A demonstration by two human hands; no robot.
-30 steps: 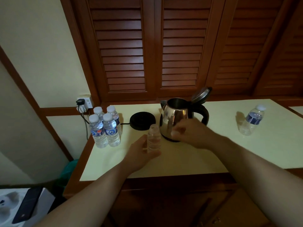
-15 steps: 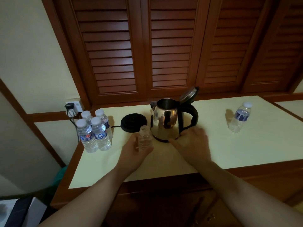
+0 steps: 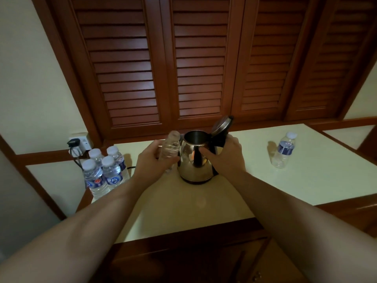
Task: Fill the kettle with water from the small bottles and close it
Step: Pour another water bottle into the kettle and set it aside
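Note:
A steel kettle stands on the cream counter with its lid hinged up and open. My right hand grips its black handle from the right side. My left hand holds an uncapped clear small bottle, lifted off the counter and tilted slightly, its mouth just left of the kettle's rim. No water stream is visible. Several capped full bottles stand grouped at the counter's left end.
A lone capped bottle stands on the right part of the counter. A wall socket with a plug and cable is at the back left. Brown louvred shutters rise behind the counter. The kettle's base is hidden behind my left hand.
My left hand raised the open bottle off the counter up beside the kettle's rim. My right hand moved from the counter in front of the kettle onto its handle.

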